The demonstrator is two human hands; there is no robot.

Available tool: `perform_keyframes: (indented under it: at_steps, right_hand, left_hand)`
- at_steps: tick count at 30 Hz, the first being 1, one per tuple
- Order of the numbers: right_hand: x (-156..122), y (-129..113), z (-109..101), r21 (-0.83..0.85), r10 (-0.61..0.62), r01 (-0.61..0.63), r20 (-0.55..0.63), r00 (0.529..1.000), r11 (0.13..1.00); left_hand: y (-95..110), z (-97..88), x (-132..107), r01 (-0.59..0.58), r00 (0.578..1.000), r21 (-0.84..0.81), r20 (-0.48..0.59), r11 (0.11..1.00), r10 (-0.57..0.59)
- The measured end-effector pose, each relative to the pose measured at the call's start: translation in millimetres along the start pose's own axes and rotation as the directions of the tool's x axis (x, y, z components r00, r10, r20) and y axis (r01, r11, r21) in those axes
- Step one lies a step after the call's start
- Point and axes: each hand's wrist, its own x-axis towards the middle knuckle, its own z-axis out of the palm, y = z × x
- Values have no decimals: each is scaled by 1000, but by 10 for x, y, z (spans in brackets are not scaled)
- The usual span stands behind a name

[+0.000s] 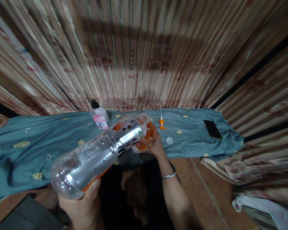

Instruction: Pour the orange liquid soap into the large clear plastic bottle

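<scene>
A big clear plastic bottle with a silver, black and orange label lies tilted, neck pointing away. The left hand wraps its fingers round the bottle's base; the right hand closes on an orange container at the bottle's mouth. Behind them, on the blue cloth, stand a small black-capped bottle, an orange pump, a white cap and a phone. The cloth's near edge drops to bare brown floor.
</scene>
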Motion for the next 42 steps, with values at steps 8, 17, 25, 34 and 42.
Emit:
perform_keyframes:
  at_steps: [8,17,25,34,42]
  right_hand:
    - [1,23,-6,-5,25,-25,-3,1000,1000]
    - [13,73,-8,-22,14,-14,4,1000,1000]
    - [8,23,3,-13,-1,1,-2,1000,1000]
    - [17,40,-17,-27,0,0,10,1000,1000]
    - [2,17,-9,-13,-11,11,15,1000,1000]
  left_hand:
    - [16,5,0,7,1000,-23,5,1000,-7]
    - [-64,-39,11,-11,1000,-45,-3,999,11]
    - [-25,-23,4,-12,1000,-72,3,997,12]
    - [-14,-18,6,-9,1000,-74,15,997,10]
    - [-23,-22,7,-1,1000,-56,3,998,2]
